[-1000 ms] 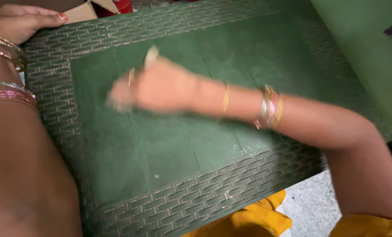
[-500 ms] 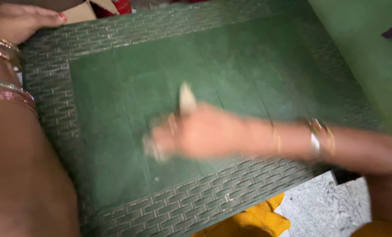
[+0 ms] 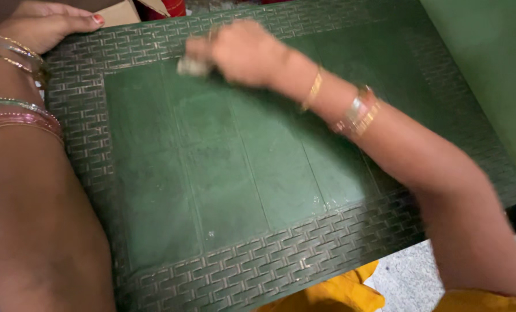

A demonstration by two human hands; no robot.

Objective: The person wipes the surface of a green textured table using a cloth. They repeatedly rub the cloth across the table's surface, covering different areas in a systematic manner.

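We look down on a green plastic table [image 3: 223, 173] with a woven-pattern border around a smooth centre panel. Our right hand [image 3: 243, 51], blurred, lies at the far edge of that smooth panel, its fingers curled around a small pale cloth or pad [image 3: 192, 66] that touches the tabletop just inside the border. Our left hand [image 3: 41, 26] rests on the table's far left corner, fingers bent over the edge, thumb lying flat on the border. Bangles [image 3: 359, 112] ring both wrists. Yellow fabric [image 3: 333, 294] shows beneath the table's near edge.
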